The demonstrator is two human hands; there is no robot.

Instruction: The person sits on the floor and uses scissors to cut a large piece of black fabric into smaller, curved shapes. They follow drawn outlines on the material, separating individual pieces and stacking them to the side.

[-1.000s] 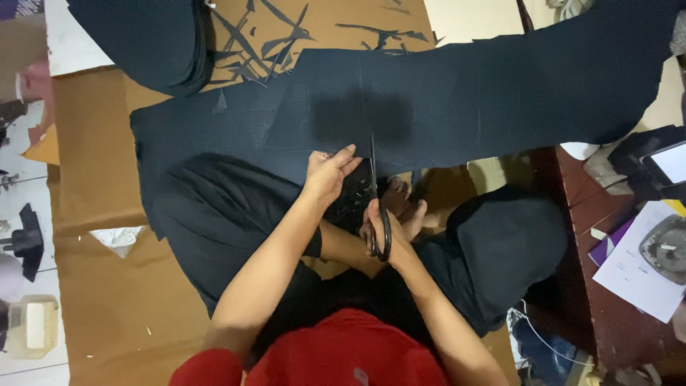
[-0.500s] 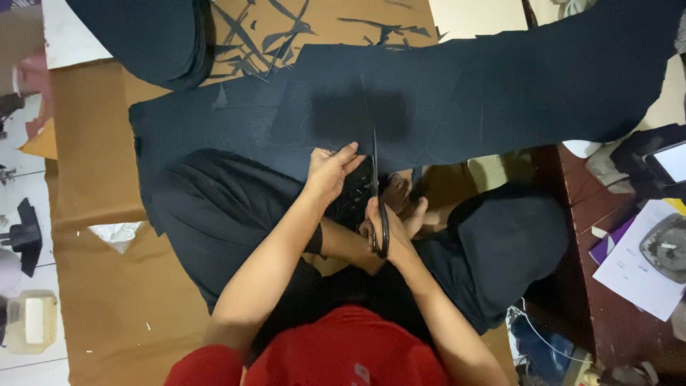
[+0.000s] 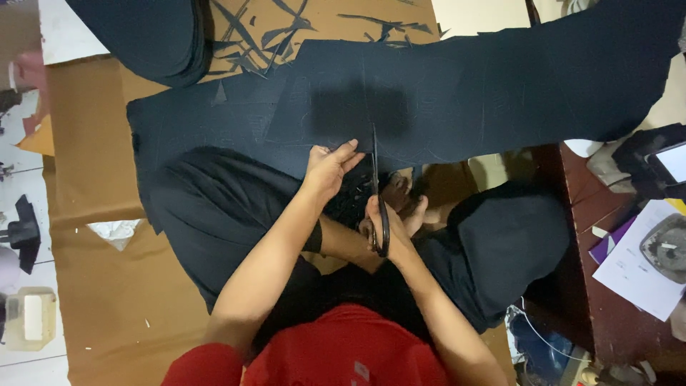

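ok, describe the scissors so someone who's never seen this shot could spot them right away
Start at the wide sheet of dark fabric lying across the brown paper on the floor. At its near edge, just below centre, the person's right hand holds the scissors, blades pointing up into the cloth beside the left hand. They are the one long, thin, black-handled tool there, unlike the loose fabric scraps further up.

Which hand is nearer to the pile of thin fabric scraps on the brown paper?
Left. The left hand lies on the dark fabric, below the fabric scraps; the right hand, gripping the scissors, is lower, farther off.
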